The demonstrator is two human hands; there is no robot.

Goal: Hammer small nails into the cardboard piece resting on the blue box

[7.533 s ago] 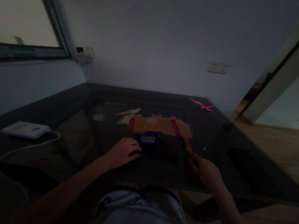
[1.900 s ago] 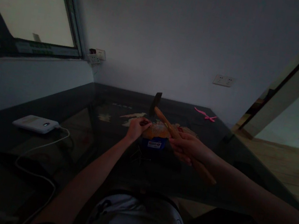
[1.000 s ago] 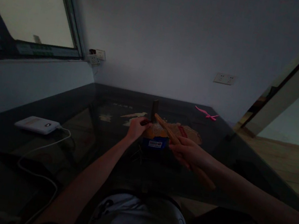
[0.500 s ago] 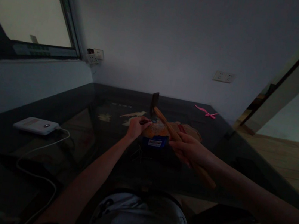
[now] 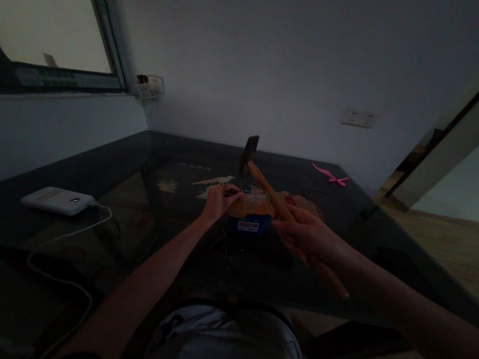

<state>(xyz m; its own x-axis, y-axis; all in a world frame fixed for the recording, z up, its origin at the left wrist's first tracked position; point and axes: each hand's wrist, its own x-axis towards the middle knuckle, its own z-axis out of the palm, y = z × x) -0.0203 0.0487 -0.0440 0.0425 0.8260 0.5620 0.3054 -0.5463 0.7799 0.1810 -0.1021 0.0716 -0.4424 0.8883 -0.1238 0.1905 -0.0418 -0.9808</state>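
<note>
My right hand point(image 5: 306, 239) is closed round the wooden handle of a hammer point(image 5: 265, 187), whose dark head is raised above the table. My left hand point(image 5: 218, 201) pinches something small and thin, which I cannot make out, at the left end of a tan cardboard piece point(image 5: 258, 202). The cardboard lies on top of a small blue box point(image 5: 248, 227). The hammer head hangs just above and behind my left fingers. The room is dim.
A dark glass table point(image 5: 161, 215) carries everything. A white device point(image 5: 57, 200) with a white cable point(image 5: 71, 238) lies at the left. A pink ribbon-like scrap point(image 5: 330, 175) rests at the far right corner. A window is at the left, wall sockets at the back.
Since 7.5 s ago my right hand has picked up the hammer and my left has moved to the cardboard. Over the last second the hammer head dipped, then rose higher.
</note>
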